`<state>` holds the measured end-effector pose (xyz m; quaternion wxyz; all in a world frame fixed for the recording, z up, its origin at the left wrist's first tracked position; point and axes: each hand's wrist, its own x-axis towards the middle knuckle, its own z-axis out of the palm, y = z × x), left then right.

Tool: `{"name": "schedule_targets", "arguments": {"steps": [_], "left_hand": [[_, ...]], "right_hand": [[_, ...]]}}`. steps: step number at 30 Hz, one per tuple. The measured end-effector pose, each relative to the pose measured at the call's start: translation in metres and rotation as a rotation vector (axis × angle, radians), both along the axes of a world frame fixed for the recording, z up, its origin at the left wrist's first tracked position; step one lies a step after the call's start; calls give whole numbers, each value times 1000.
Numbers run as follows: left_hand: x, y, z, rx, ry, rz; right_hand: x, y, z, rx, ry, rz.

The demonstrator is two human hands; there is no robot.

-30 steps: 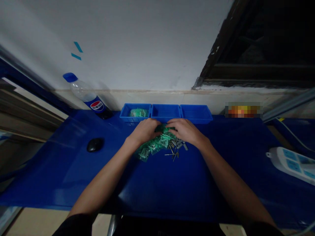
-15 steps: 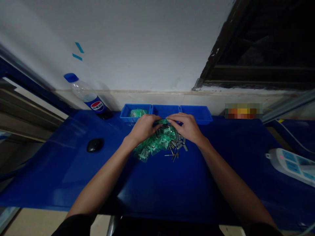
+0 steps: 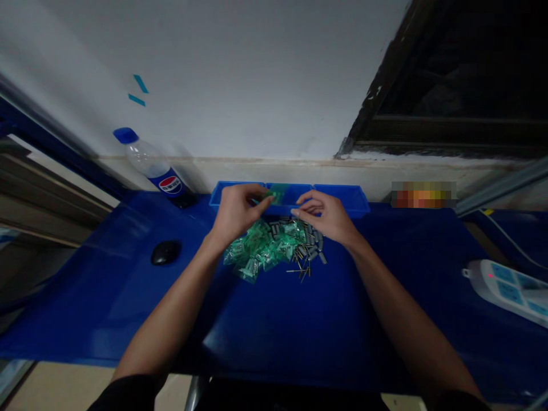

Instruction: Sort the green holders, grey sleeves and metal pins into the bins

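My left hand [image 3: 234, 210] pinches one little green bag [image 3: 272, 197] above the blue trays [image 3: 342, 200] at the counter's back edge, my right hand [image 3: 327, 218] holds nothing, fingers apart, and a big pile of bags [image 3: 257, 250] waits.

Both bare forearms reach from 6 o'clock toward 12, converging; left hand [image 3: 233, 211] lifted, thumb and fingers [image 3: 256, 201] pinched together, pointing to 3 o'clock; right hand [image 3: 327, 217] loosely spread, its fingertips toward 9 o'clock.
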<state>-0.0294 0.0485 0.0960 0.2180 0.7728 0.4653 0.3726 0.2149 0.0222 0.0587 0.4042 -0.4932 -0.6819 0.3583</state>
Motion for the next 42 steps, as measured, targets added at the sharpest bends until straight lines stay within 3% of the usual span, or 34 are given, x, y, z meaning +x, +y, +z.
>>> {"name": "schedule_targets", "arguments": {"steps": [3, 4, 7, 11, 16, 19, 23, 30, 36, 42], "left_hand": [[-17, 9, -2, 219, 268, 284], [-22, 12, -5, 242, 344, 319], [-26, 18, -16, 241, 487, 256], [-15, 18, -21, 209, 447, 45], [-6, 12, -17, 62, 429, -350], [-5, 10, -18, -74, 467, -470], [-3, 8, -18, -137, 435, -490], [3, 3, -12, -303, 255, -549], [8, 3, -21, -349, 73, -487], [9, -1, -14, -424, -30, -440]], "right_hand": [[0, -5, -2, 129, -314, 235], [-1, -6, -3, 163, -402, 301], [-5, -8, -9, 194, -587, 376], [-7, -5, -16, 170, -667, 384], [-2, 0, -21, 146, -624, 386], [-1, 1, -21, 119, -577, 385], [-3, 1, -18, 60, -476, 368], [4, 3, -11, -197, -178, 298], [10, 4, -2, -213, 15, 166], [8, 2, 1, -223, 110, 96]]}}
